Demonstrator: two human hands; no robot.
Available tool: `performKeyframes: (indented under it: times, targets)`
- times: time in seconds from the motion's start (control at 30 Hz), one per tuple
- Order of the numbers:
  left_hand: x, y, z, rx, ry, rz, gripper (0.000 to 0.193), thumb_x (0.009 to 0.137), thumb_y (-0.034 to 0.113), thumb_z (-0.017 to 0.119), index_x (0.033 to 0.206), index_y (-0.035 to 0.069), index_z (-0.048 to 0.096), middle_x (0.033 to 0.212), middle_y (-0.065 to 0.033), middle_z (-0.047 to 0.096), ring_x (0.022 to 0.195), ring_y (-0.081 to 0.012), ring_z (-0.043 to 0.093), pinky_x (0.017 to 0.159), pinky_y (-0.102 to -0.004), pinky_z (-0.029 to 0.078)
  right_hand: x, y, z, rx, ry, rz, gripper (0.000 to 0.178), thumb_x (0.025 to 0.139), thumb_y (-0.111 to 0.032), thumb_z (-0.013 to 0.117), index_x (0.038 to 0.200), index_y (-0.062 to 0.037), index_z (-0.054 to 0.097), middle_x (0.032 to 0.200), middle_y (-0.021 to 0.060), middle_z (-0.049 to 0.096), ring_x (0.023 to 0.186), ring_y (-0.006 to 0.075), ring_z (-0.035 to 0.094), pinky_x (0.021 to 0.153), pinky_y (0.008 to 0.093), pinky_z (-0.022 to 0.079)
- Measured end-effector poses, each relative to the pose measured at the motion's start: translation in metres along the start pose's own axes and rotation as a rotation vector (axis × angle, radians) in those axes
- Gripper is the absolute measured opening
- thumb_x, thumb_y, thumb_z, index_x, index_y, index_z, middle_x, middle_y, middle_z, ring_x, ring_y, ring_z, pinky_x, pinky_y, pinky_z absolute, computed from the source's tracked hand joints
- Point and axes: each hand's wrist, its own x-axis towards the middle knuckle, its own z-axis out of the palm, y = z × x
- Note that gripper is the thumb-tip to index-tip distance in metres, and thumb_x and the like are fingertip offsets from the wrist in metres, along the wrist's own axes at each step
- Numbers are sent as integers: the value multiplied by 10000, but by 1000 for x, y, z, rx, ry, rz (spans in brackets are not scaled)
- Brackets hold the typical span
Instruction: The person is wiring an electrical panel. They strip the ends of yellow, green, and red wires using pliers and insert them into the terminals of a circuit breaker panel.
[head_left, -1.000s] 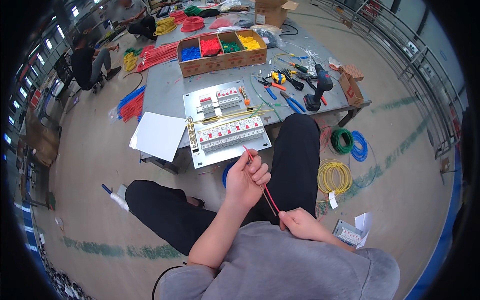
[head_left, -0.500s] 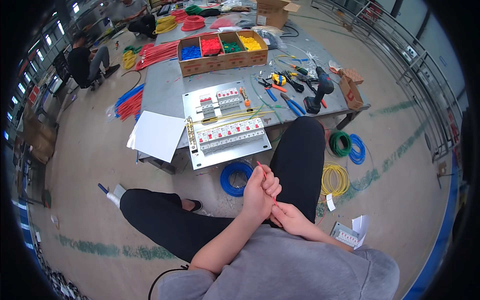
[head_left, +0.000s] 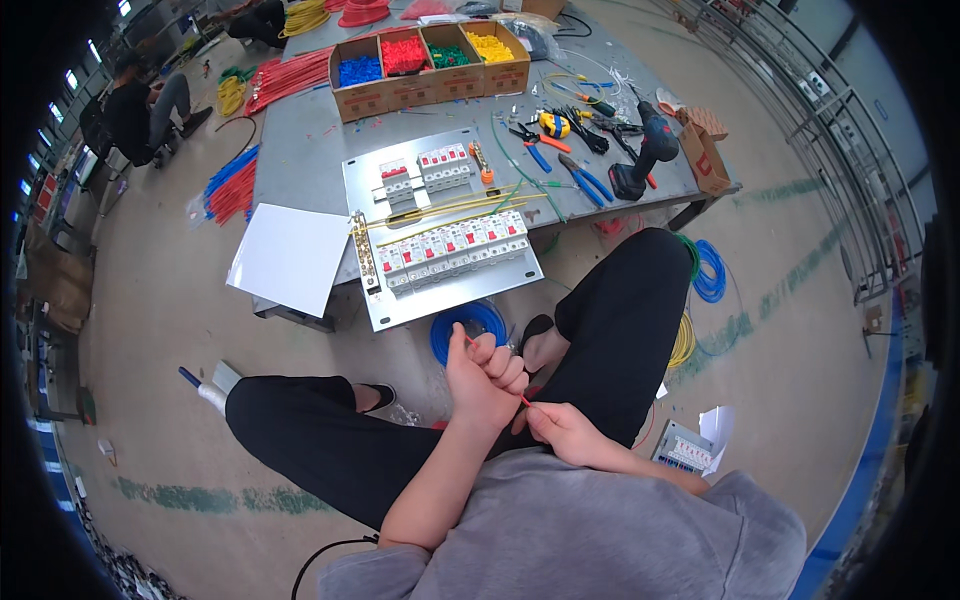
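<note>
A thin red wire [head_left: 527, 402] runs between my two hands above my lap. My left hand [head_left: 486, 372] is closed round it, and a bit of red shows by the thumb. Lower and to the right, my right hand [head_left: 562, 432] pinches the wire close to the left one. Ahead of them, a metal mounting plate [head_left: 410, 310] lies at the table's near edge, jutting over it. On it sit a long row of white circuit breakers [head_left: 455, 252] with red switches, smaller breakers [head_left: 445, 168], brass terminal bars [head_left: 364, 255] and yellow wires [head_left: 450, 208].
The table [head_left: 300, 165] bears a divided cardboard box [head_left: 400, 98] of coloured caps, blue-handled pliers [head_left: 590, 183] and a cordless drill [head_left: 650, 150]. White sheets [head_left: 290, 258] overhang its left edge. A blue wire coil [head_left: 470, 318] lies below. Another person [head_left: 140, 110] sits far left.
My right leg has swung outward to the right, uncovering my foot and partly hiding the green and yellow coils. Both hands have moved slightly left and down in view, still on the red wire.
</note>
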Motion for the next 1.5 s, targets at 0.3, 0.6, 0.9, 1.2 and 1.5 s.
performKeyframes:
  times: [0.3,0.6,0.9,1.2,1.5]
  targets:
    - [1,12,-17,-69,-257,-39,434,1051,399,414,687,192,299,548,53,143,504,-131,145,489,-333,121,1,-14,3,295,-49,-6,253,1164,-255,497,1110,-35,610,695,-77,393,601,28,345,547,233,288]
    - [-4,11,-4,-31,-235,123,260,1081,324,383,920,141,474,550,58,166,492,-105,152,472,-313,151,-3,-20,2,335,59,-18,217,1147,-198,532,1185,-16,643,708,-82,425,633,18,372,573,221,317]
    - [-9,20,-15,47,-326,278,244,1076,342,378,964,143,464,538,55,176,471,-101,140,460,-314,146,-6,-18,-3,148,78,60,220,1120,-175,583,1080,-18,731,732,-43,600,629,20,472,576,217,384]
    - [-21,21,-9,58,-559,201,482,1070,515,343,1211,107,558,623,33,263,579,-133,233,560,-315,248,-11,-14,-2,150,91,11,216,1110,-177,599,1036,-20,729,707,-29,636,583,23,474,539,225,368]
    - [-46,2,-2,1479,8,1588,685,904,169,649,1538,95,401,1343,-226,580,1314,-377,528,1145,-493,386,-23,-23,-20,135,182,-19,222,1110,-161,583,1020,-19,728,702,-20,649,586,23,480,544,228,369]
